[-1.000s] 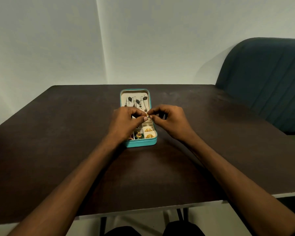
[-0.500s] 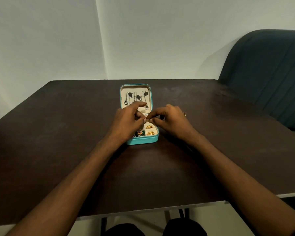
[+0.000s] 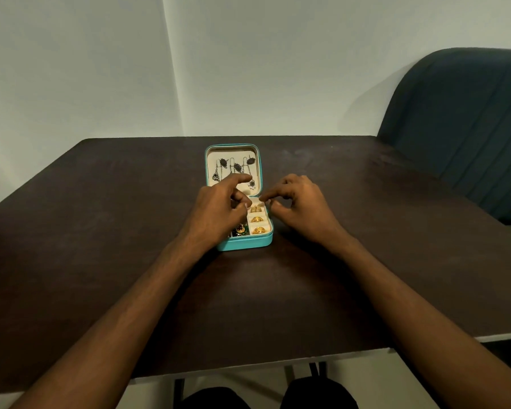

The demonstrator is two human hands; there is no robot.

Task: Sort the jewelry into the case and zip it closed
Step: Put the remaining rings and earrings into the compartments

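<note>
Teal case (image 3: 242,245) lies open, mid table (image 3: 101,231); 3 gold rings (image 3: 257,219) seated in right slots, dark earrings (image 3: 233,168) hung in lid. Left hand (image 3: 216,214) over tray, fingers loosely curled, nothing seen pinched; right hand (image 3: 301,208) beside case, fingers curled, empty. Sorting judged nearly done; lid close + zip left.

Nothing in the view can be read: no words, labels, brand marks, numbers or signs show on anything.
</note>
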